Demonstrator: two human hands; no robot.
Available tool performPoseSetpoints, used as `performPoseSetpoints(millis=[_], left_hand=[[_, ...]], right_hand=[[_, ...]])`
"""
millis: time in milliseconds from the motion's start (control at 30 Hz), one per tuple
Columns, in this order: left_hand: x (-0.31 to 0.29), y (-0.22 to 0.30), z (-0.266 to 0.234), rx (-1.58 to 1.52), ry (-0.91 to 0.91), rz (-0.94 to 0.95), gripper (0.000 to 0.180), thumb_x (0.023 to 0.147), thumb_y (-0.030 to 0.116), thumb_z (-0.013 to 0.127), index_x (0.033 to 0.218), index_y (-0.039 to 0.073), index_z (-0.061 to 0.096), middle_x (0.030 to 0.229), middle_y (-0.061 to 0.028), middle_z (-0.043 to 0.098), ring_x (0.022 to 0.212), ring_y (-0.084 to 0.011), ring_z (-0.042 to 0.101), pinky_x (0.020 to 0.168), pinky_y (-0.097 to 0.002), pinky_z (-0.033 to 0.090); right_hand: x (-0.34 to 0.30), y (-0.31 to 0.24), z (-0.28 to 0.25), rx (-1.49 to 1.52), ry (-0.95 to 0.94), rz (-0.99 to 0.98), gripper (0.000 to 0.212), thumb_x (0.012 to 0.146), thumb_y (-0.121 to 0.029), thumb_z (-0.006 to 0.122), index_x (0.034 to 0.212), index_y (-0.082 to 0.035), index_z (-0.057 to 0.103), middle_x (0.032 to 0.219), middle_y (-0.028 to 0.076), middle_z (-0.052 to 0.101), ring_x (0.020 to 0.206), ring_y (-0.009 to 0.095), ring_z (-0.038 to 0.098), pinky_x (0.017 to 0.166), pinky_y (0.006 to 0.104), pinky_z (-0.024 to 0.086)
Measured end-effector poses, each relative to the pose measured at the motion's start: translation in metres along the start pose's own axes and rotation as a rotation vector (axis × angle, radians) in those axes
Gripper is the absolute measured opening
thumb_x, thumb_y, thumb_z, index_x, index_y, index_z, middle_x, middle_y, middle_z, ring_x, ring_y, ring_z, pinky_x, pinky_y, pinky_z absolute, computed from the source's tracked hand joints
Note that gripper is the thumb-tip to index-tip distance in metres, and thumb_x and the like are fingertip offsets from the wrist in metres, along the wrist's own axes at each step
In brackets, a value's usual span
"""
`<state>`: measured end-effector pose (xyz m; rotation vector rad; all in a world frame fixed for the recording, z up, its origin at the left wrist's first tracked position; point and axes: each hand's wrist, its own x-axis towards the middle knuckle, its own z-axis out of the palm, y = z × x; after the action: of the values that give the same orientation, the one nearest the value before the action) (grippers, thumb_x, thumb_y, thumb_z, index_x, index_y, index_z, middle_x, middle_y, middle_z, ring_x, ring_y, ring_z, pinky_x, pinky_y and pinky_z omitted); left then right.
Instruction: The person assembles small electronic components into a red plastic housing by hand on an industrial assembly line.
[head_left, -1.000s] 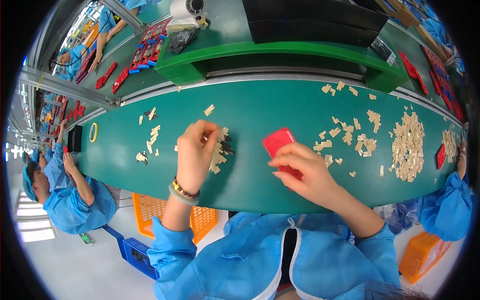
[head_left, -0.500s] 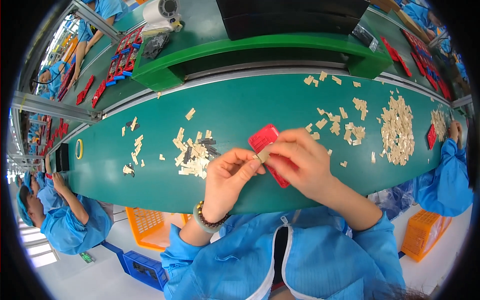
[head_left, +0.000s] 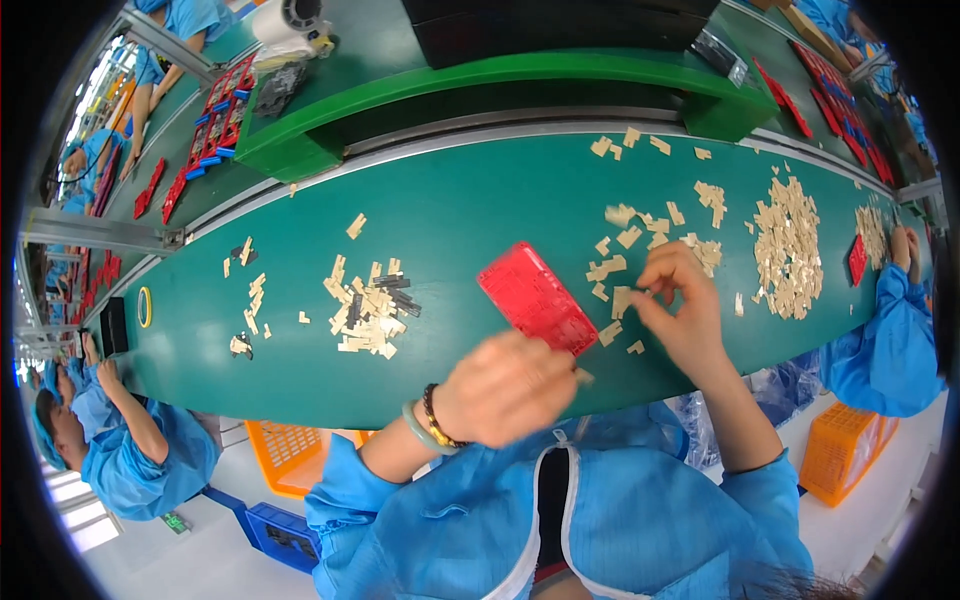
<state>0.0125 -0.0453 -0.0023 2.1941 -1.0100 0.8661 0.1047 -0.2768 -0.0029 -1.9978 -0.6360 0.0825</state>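
A flat red plastic part [head_left: 540, 298] with moulded ridges lies at a slant on the green bench, in front of me. My left hand [head_left: 512, 388], smeared by motion, is over its near end and hides part of it. A small beige piece [head_left: 584, 377] shows by that hand's fingertips; whether they grip it I cannot make out. To the right of the red part, my right hand [head_left: 682, 308] has thumb and forefinger pinched at a small beige stepped piece [head_left: 621, 301]. Loose beige pieces [head_left: 606, 268] lie scattered just beyond those fingers.
A beige and dark heap [head_left: 370, 315] lies left on the bench [head_left: 440, 210], a larger beige pile [head_left: 787, 245] right. A green shelf [head_left: 480, 82] bears a black box [head_left: 560, 30]. Co-workers sit at both sides. Orange crates [head_left: 845, 455] stand below.
My hands have parted: the left came down toward me, the right moved right to the loose pieces. The red part, earlier beneath both hands, is now mostly uncovered. The whole view has shifted slightly.
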Motion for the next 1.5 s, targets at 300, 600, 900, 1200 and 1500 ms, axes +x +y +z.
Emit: performPoseSetpoints(millis=[300, 600, 900, 1200, 1500], left_hand=[[0.010, 0.000, 0.003, 0.217, 0.035, -0.037, 0.028, 0.067, 0.013, 0.070, 0.093, 0.003, 0.068, 0.093, -0.0086, 0.070, 0.080, -0.0216, 0.059, 0.065, -0.0346, 0.044], [0.020, 0.000, 0.003, 0.041, -0.066, -0.599, 0.029, 0.080, -0.002, 0.065, 0.108, 0.002, 0.061, 0.097, -0.0071, 0.070, 0.093, -0.0266, 0.060, 0.077, -0.0387, 0.046], [0.008, -0.016, -0.024, -1.104, 0.339, -1.240, 0.037, 0.097, 0.012, 0.049, 0.131, -0.001, 0.040, 0.117, -0.0155, 0.064, 0.106, -0.0225, 0.060, 0.089, -0.0371, 0.046], [-0.028, -0.008, 0.013, 0.262, -0.250, -0.502, 0.040, 0.074, 0.015, 0.073, 0.108, -0.004, 0.062, 0.121, -0.0200, 0.055, 0.114, -0.0346, 0.054, 0.095, -0.0438, 0.049], [-0.031, -0.011, 0.015, 0.357, -0.392, -0.438, 0.040, 0.079, 0.023, 0.068, 0.107, -0.005, 0.062, 0.119, -0.0209, 0.055, 0.116, -0.0350, 0.051, 0.096, -0.0418, 0.050]], right_hand=[[0.013, -0.032, 0.010, 0.028, -0.311, -0.399, 0.022, 0.073, -0.010, 0.077, 0.084, -0.009, 0.059, 0.094, 0.004, 0.058, 0.075, 0.019, 0.062, 0.061, 0.0311, 0.051], [-0.003, -0.007, -0.005, -0.565, -0.084, -0.379, 0.026, 0.069, -0.012, 0.076, 0.089, -0.008, 0.061, 0.096, 0.005, 0.060, 0.088, 0.024, 0.061, 0.075, 0.0365, 0.050], [0.044, -0.032, 0.046, -0.594, 0.075, -0.861, 0.026, 0.065, -0.013, 0.069, 0.090, -0.009, 0.065, 0.099, 0.005, 0.063, 0.096, 0.023, 0.061, 0.078, 0.0395, 0.046], [0.087, -0.003, 0.075, 0.240, -0.414, 0.249, 0.012, 0.088, -0.008, 0.069, 0.088, 0.004, 0.068, 0.069, 0.004, 0.067, 0.061, 0.006, 0.058, 0.057, 0.0212, 0.048], [0.095, -0.006, 0.077, 0.095, -0.480, 0.230, 0.010, 0.088, -0.006, 0.070, 0.087, 0.003, 0.068, 0.067, -0.001, 0.062, 0.060, 0.002, 0.051, 0.053, 0.0182, 0.040]])
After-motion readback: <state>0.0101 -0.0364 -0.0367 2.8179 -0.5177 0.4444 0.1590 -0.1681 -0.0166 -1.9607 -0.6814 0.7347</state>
